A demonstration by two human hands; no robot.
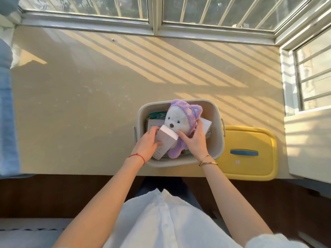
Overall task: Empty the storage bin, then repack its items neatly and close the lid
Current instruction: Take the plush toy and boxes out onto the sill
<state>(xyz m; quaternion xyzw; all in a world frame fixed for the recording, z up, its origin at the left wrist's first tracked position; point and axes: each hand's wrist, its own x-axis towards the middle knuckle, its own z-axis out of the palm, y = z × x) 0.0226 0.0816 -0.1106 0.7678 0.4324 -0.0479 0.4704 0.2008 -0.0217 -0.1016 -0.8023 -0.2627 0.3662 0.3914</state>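
Observation:
A beige storage bin (217, 140) stands uncovered at the table's near edge. Its yellow lid (250, 144) with a blue handle lies flat on the table to its right. A purple plush bear (180, 122) with a white face sits upright in the bin, and my right hand (194, 139) grips its body. My left hand (147, 144) holds a pale pinkish-white box (165, 142), tilted against the bear's front over the bin's left side. Under them lie a green packet (157, 115) and white boxes (206, 125), partly hidden.
The tan table (89, 104) stretches wide to the left and back of the bin, striped with sunlight. Barred windows (161, 9) run along the back and right. A blue cloth (7, 113) hangs at the left edge. The lid's near corner slightly overhangs the table's front edge.

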